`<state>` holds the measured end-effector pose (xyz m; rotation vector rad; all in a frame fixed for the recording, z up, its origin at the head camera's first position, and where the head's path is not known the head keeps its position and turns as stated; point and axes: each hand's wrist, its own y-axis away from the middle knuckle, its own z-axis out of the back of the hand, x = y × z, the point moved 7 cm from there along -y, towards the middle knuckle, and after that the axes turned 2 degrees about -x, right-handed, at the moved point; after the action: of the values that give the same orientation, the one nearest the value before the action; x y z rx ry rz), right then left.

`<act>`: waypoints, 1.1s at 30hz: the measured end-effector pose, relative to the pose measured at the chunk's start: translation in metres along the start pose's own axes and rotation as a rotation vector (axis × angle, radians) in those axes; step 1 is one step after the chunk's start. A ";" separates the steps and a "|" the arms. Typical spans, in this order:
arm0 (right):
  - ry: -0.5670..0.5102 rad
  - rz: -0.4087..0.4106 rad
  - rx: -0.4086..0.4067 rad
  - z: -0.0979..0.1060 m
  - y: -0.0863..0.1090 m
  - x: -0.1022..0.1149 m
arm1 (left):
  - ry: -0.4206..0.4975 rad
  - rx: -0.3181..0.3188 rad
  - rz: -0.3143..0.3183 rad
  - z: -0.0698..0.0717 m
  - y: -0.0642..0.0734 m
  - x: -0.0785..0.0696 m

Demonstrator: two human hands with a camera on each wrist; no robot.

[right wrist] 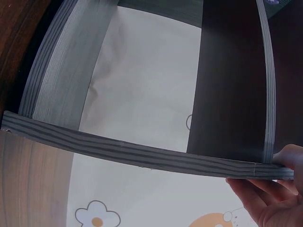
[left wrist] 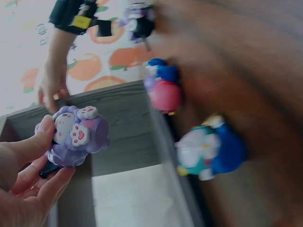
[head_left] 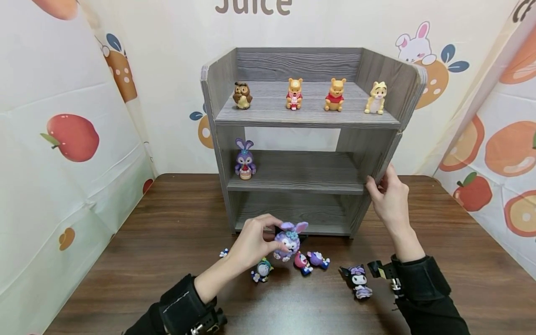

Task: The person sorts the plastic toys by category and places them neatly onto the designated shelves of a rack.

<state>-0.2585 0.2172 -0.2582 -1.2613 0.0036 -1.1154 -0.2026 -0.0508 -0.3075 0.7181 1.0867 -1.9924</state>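
Observation:
My left hand [head_left: 253, 242] pinches a purple rabbit figurine [head_left: 289, 242] between thumb and fingers, in front of the grey wooden shelf's bottom tier. In the left wrist view the figurine [left wrist: 78, 135] shows its pale face and a paw with pink pads. My right hand [head_left: 389, 197] grips the right side panel of the shelf [head_left: 301, 172], thumb at the front edge and fingers around the outside. On the middle tier, at the left, stands another purple rabbit figurine [head_left: 244, 160] holding a basket-like piece.
The top tier carries an owl figurine [head_left: 242, 96], two yellow bear figurines [head_left: 333, 95] and a pale yellow figurine [head_left: 376, 98]. On the brown table lie a black-hooded figurine [head_left: 358, 281], a penguin-like figurine [head_left: 262, 270], a pink-and-blue one [head_left: 302, 264] and a purple-and-blue one [head_left: 318, 259].

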 end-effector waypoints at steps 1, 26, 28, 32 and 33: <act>0.000 -0.001 0.000 0.000 0.000 0.000 | -0.002 -0.018 -0.012 0.003 -0.002 -0.004; -0.003 0.003 0.001 0.000 0.000 0.001 | -0.090 -0.305 -0.051 0.061 -0.079 -0.036; -0.004 0.003 0.000 0.000 0.000 0.001 | -0.117 -0.303 -0.031 0.061 -0.084 -0.034; -0.004 0.005 -0.001 0.000 0.000 0.000 | -0.170 -0.300 0.008 0.060 -0.094 -0.031; -0.004 0.005 -0.001 0.000 0.000 0.000 | -0.185 -0.300 0.013 0.060 -0.095 -0.030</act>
<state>-0.2582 0.2170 -0.2580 -1.2641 0.0042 -1.1088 -0.2707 -0.0581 -0.2131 0.3749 1.2287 -1.7916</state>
